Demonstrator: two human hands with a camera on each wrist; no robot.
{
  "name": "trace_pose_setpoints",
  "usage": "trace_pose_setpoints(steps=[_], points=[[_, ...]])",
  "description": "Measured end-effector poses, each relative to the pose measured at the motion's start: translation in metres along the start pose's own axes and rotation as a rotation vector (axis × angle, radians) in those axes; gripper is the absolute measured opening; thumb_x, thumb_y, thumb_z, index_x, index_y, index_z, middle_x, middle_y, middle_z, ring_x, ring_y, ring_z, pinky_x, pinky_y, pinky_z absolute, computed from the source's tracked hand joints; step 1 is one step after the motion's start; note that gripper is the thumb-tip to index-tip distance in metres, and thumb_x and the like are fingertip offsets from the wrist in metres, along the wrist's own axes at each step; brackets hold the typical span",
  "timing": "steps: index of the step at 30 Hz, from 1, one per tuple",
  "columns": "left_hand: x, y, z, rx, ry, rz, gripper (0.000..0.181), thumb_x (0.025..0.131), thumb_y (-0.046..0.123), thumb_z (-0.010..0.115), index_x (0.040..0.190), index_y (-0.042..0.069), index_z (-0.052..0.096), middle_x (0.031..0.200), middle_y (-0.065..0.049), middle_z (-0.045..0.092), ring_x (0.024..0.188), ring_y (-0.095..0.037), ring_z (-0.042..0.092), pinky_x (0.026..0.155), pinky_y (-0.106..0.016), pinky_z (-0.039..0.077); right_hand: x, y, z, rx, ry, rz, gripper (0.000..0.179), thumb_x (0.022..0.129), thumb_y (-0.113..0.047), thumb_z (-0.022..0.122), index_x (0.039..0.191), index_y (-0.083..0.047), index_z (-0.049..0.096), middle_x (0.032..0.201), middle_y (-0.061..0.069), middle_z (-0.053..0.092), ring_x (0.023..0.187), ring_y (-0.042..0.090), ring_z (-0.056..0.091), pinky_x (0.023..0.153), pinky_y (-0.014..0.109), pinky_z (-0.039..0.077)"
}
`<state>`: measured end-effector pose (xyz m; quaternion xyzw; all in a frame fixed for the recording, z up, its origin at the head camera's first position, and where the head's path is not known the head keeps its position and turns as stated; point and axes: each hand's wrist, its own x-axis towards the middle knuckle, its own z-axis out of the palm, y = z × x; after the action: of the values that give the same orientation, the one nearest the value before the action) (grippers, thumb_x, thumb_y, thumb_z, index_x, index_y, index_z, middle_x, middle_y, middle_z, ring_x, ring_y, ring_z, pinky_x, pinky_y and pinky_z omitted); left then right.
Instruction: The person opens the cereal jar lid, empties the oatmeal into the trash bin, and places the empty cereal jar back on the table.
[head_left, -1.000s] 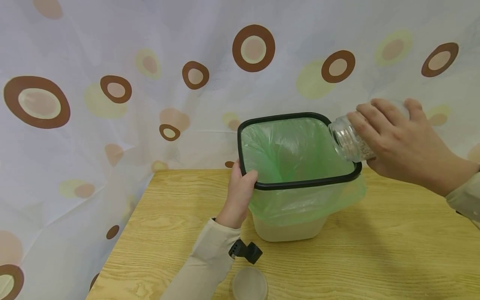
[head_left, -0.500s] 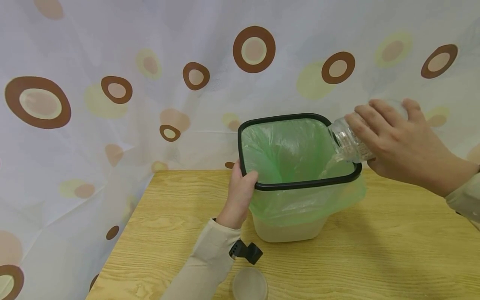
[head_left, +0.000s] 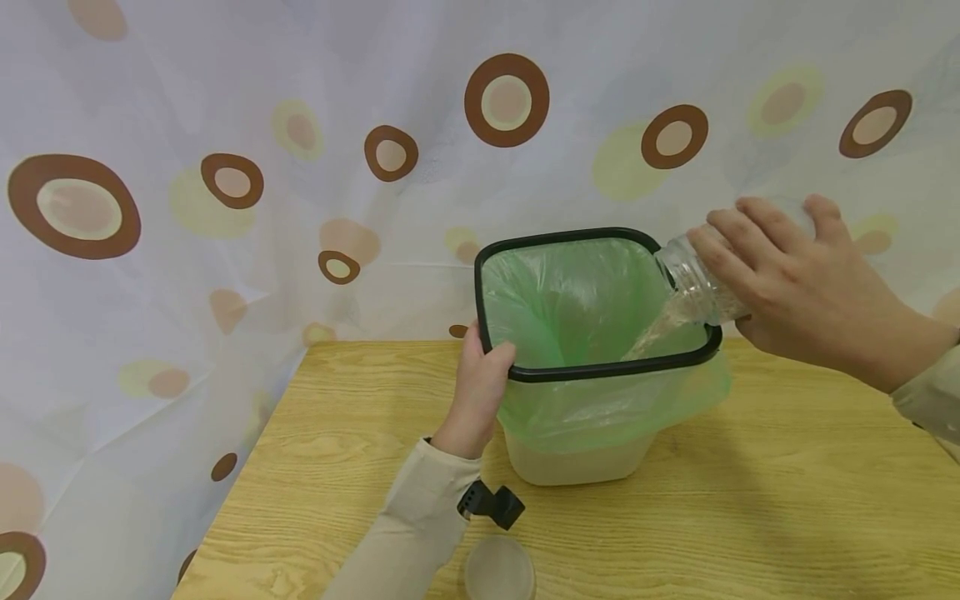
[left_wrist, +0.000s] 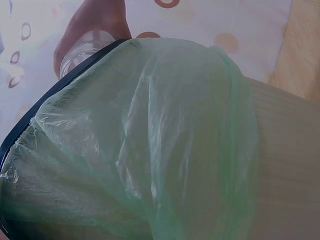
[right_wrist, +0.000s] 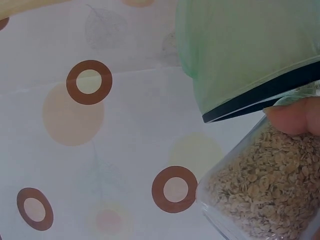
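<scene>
My left hand grips the left side of the black rim of a trash can. A green plastic liner covers its inside and folds out over the rim. In my right hand is a clear jar, tilted with its mouth over the can's right rim. Oat flakes fill much of the jar in the right wrist view. A stream of flakes falls from the mouth into the liner.
A round, pale, translucent lid lies on the wooden table near the front edge of the view. Behind the table hangs a white curtain with brown circles.
Oat flakes now stream from the jar into the liner; a second ago none were falling. Both hands keep almost the same place, the right shifting very slightly left.
</scene>
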<state>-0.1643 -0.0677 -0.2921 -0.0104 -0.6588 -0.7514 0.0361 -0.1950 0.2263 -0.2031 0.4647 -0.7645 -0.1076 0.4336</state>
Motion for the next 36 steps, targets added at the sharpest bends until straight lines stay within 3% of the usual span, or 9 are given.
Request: trace_pose_setpoints(steps=[14,18,21,24,29,34,36], points=[[-0.0003,0.0003,-0.0001,0.001,-0.006,0.013,0.059,0.085,0.003,0.041,0.143,0.001,0.035,0.132,-0.013,0.046,0.111,-0.025,0.042,0.092,-0.038,0.033,0.0035,0.0006,-0.0031,-0.003,-0.004,-0.026,0.102,0.032,0.0,0.076,0.129,0.008,0.045,0.119,0.033,0.049,0.106,0.052,0.045,0.07,0.068,0.029],[-0.0001,0.0005,-0.0001,-0.001,-0.006,0.014,0.058,0.084,0.003,0.041,0.142,0.001,0.035,0.131,-0.013,0.047,0.11,-0.024,0.043,0.091,-0.037,0.033,0.0048,0.0006,-0.0032,0.026,0.015,-0.036,0.073,0.057,-0.001,0.058,0.128,0.009,0.046,0.119,0.034,0.049,0.106,0.053,0.045,0.069,0.069,0.028],[0.0002,0.0007,0.0,-0.004,-0.004,0.014,0.058,0.084,0.003,0.041,0.142,0.001,0.035,0.13,-0.013,0.047,0.109,-0.024,0.043,0.091,-0.037,0.034,0.0058,0.0009,-0.0028,0.032,0.017,-0.041,0.065,0.064,-0.005,0.046,0.128,0.009,0.046,0.119,0.034,0.049,0.106,0.053,0.045,0.068,0.069,0.027],[0.0003,0.0006,0.0,-0.003,-0.002,0.012,0.057,0.085,0.003,0.041,0.142,0.001,0.036,0.13,-0.013,0.047,0.11,-0.025,0.043,0.092,-0.038,0.033,0.0063,0.0017,-0.0023,0.016,0.002,-0.04,0.07,0.06,-0.003,0.053,0.128,0.008,0.045,0.119,0.033,0.049,0.107,0.052,0.045,0.068,0.068,0.028],[0.0002,0.0001,0.0,-0.005,-0.002,0.014,0.057,0.085,0.003,0.041,0.141,0.001,0.036,0.13,-0.013,0.047,0.111,-0.025,0.043,0.094,-0.039,0.033,0.0056,0.0017,-0.001,-0.038,-0.022,-0.022,0.099,0.035,-0.003,0.072,0.13,0.004,0.045,0.121,0.029,0.05,0.111,0.048,0.045,0.073,0.067,0.031],[0.0003,-0.0005,0.0002,0.002,-0.003,0.017,0.061,0.085,0.004,0.042,0.145,0.002,0.032,0.134,-0.013,0.045,0.114,-0.025,0.042,0.095,-0.039,0.033,0.005,0.0006,0.0004,-0.036,-0.008,-0.019,0.068,0.065,-0.009,0.049,0.131,0.003,0.045,0.122,0.029,0.051,0.112,0.047,0.046,0.074,0.067,0.03],[0.0004,-0.0012,0.0001,0.007,-0.004,0.018,0.063,0.085,0.004,0.042,0.146,0.003,0.031,0.135,-0.013,0.044,0.115,-0.025,0.042,0.095,-0.039,0.032,0.0052,0.0002,0.0009,-0.034,0.0,-0.022,0.064,0.069,-0.012,0.037,0.131,0.003,0.046,0.122,0.028,0.051,0.112,0.047,0.046,0.073,0.068,0.031]])
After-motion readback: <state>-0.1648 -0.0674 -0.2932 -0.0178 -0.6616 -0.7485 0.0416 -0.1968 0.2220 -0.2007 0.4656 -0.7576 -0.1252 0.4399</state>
